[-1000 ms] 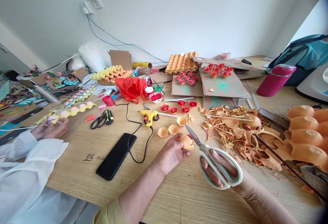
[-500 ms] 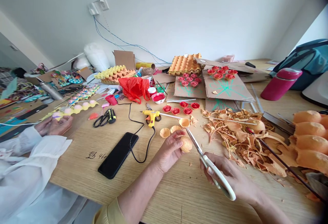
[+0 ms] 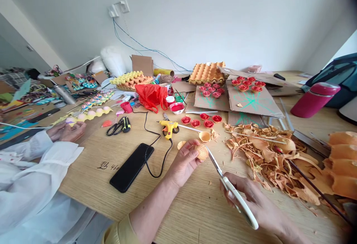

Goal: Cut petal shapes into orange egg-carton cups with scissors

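Observation:
Between the thumb and fingers of my left hand is an orange egg-carton cup, its rounded side facing me. My right hand grips white-handled scissors, their blades pointing up and left with the tips close beside the cup. Whether the blades touch it I cannot tell. Just behind my left hand stand loose cut cups, one of them a small orange cup; another is partly hidden by my fingers. Farther back lie several red paper roses.
A pile of orange carton scraps spreads at the right, with a paintbrush across it. A yellow glue gun and a black phone lie left of centre. Another person's hands hold a yellow carton strip.
The view has shifted slightly, so the table things appear farther right. My left hand has come up over the loose cups, covering part of them. The scissors remain beside the held cup.

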Demonstrator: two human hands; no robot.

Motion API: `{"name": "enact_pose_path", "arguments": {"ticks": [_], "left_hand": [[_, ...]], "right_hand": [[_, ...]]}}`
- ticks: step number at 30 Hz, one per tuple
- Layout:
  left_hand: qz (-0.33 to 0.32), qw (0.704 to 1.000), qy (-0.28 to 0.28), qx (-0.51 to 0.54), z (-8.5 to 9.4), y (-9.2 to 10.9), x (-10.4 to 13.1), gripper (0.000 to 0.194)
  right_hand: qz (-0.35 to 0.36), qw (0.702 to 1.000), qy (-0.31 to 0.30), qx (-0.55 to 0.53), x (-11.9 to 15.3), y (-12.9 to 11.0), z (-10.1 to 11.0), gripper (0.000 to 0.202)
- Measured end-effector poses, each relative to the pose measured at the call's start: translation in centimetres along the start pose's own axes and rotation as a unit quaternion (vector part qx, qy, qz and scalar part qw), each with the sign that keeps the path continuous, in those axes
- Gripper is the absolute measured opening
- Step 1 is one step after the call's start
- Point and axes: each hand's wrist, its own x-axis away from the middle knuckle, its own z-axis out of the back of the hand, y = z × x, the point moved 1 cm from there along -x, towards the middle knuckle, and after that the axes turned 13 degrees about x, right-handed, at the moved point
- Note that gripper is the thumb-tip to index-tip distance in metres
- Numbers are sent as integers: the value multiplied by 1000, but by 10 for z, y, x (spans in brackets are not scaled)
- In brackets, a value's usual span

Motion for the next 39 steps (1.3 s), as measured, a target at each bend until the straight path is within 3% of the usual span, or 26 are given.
{"name": "enact_pose_path", "arguments": {"ticks": [10,14,18,22,27,32,39], "left_hand": [[7,1000,7,-5,0,2,0,31],[61,997,-43,-33,-3,-3,2,31],[123,980,-101,-121,-7,-12,4,36],[157,967,-100,-175,-8,-17,5,42],[161,976,-75,-125,-9,-26,7,62],[235,970,-30,-64,-6,-42,8,40],[271,961,-10,46,-3,-51,9,39]], "right_hand": [[-2,999,53,1,1,10,-2,36],[-13,990,123,-73,-7,14,-4,34],[-26,962,213,-171,-13,12,-5,38],[-78,943,239,-218,-14,7,-6,45],[-87,926,279,-239,-13,6,-8,44],[-59,907,335,-247,-13,7,-10,41],[-16,904,361,-227,-12,5,-15,31]]}}
